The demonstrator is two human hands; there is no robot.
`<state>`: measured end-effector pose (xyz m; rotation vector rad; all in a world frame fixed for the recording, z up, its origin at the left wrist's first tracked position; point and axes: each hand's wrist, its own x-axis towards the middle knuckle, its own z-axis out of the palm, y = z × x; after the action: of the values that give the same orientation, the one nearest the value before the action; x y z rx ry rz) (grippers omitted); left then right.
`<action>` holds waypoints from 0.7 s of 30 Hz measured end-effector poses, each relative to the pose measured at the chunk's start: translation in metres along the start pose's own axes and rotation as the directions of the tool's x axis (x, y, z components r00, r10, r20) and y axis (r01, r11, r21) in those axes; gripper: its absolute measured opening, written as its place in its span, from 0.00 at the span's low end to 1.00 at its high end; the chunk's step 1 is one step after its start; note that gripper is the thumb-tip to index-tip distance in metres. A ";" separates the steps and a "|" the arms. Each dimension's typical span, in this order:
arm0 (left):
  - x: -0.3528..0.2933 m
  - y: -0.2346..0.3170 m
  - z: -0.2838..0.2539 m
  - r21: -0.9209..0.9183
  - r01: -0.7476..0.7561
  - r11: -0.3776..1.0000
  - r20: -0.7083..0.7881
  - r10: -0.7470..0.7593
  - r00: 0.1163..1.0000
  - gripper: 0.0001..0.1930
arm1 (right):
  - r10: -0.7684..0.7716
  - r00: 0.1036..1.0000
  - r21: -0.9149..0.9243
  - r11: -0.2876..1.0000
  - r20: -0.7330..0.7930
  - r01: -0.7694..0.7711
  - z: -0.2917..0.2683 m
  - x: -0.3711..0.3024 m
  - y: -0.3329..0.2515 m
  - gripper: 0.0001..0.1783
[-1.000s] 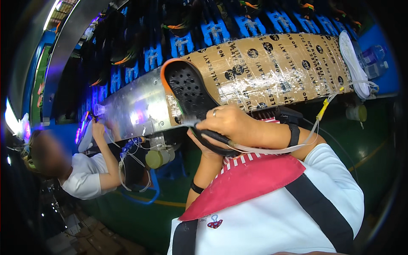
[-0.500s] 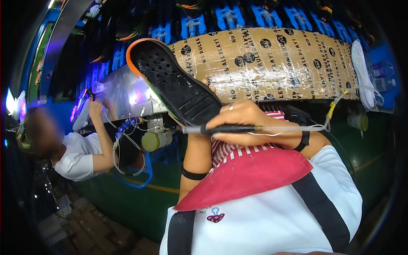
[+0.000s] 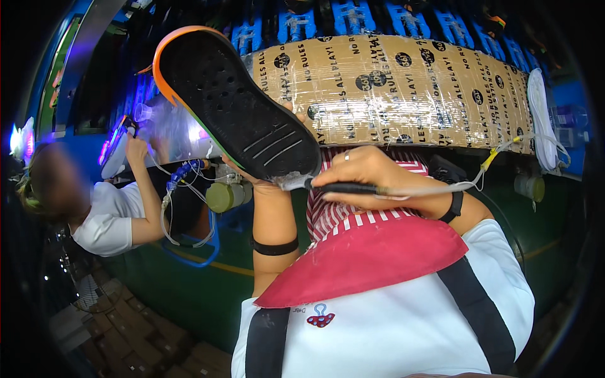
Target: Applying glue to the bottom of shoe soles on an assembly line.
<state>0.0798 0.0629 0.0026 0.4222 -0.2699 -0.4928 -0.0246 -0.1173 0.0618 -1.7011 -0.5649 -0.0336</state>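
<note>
My left hand [image 3: 259, 183] is closed around a shoe sole [image 3: 249, 129] from underneath, with fingertips showing at its right edge. The sole is black inside, with round holes toward the far end, grooves near the heel and an orange rim at the toe. In my right hand [image 3: 364, 176] is a black-handled brush [image 3: 346, 188], gripped between thumb and fingers. Its pale tip touches or almost touches the heel edge nearest me. A clear tube [image 3: 435, 189] runs from the handle's back end off to the right.
Beyond my hands lies a cardboard-covered bench [image 3: 391, 94] under clear wrap. White soles [image 3: 539, 120] lean at its right end. Blue racks [image 3: 356, 19] line the far side. At left, another person [image 3: 120, 214] works on a shoe part. A red-striped apron [image 3: 359, 220] covers my lap.
The sole has moved left and away from me, and its heel now shows more fully. The brush tip has come from over my left wrist to the heel edge.
</note>
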 end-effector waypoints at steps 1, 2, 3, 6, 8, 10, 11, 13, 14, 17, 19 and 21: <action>-0.002 0.002 0.001 0.001 -0.010 1.000 -0.038 0.010 0.999 0.50 | -0.072 0.996 -0.047 0.996 0.059 0.075 -0.001 0.000 0.000 0.12; -0.003 0.004 0.000 0.002 -0.019 1.000 -0.076 0.019 0.997 0.50 | -0.071 0.995 -0.045 0.996 0.064 0.074 -0.002 0.000 0.000 0.12; -0.002 0.009 -0.006 0.040 -0.049 0.998 -0.046 0.051 0.998 0.46 | -0.062 0.992 0.054 0.997 0.112 0.056 -0.004 0.001 -0.001 0.12; 0.003 0.017 0.010 0.047 0.049 0.998 -0.058 -0.046 0.997 0.40 | 0.027 0.999 0.141 0.990 -0.019 -0.024 -0.003 -0.003 0.004 0.12; 0.000 0.019 0.001 0.050 -0.007 0.999 -0.100 0.012 0.995 0.37 | 0.082 0.997 0.009 0.997 -0.004 -0.082 -0.006 0.000 -0.001 0.12; 0.000 0.020 0.000 0.051 -0.054 0.997 -0.139 0.060 0.988 0.35 | 0.002 0.999 0.012 1.000 0.045 -0.002 -0.002 -0.001 0.004 0.12; 0.002 0.020 0.007 0.079 -0.010 0.997 -0.160 0.022 0.987 0.34 | -0.078 0.993 0.015 0.997 0.087 0.077 -0.001 -0.002 0.006 0.12; 0.004 0.022 0.012 0.125 0.053 0.991 -0.159 -0.032 0.987 0.33 | -0.065 0.992 0.078 0.995 0.112 0.056 -0.005 -0.001 0.003 0.12; 0.004 0.023 0.015 0.126 0.051 0.991 -0.163 -0.030 0.986 0.33 | -0.057 0.989 0.141 0.989 0.140 0.037 -0.006 -0.001 0.003 0.13; 0.005 0.023 0.023 0.077 0.124 0.989 -0.135 -0.112 0.984 0.33 | -0.017 0.999 0.039 0.999 0.036 0.015 -0.007 0.000 0.005 0.13; 0.008 0.025 0.031 0.072 0.198 0.978 -0.143 -0.186 0.972 0.33 | -0.094 0.995 0.009 0.996 0.030 0.094 -0.006 0.000 0.012 0.12; 0.010 0.028 0.029 0.100 0.299 0.949 -0.137 -0.285 0.949 0.32 | -0.125 0.963 -0.085 0.985 0.240 0.149 -0.011 0.000 0.009 0.13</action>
<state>0.0892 0.0710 0.0424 0.6124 -0.1187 -0.7415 -0.0182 -0.1290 0.0555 -1.7754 -0.8705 0.0399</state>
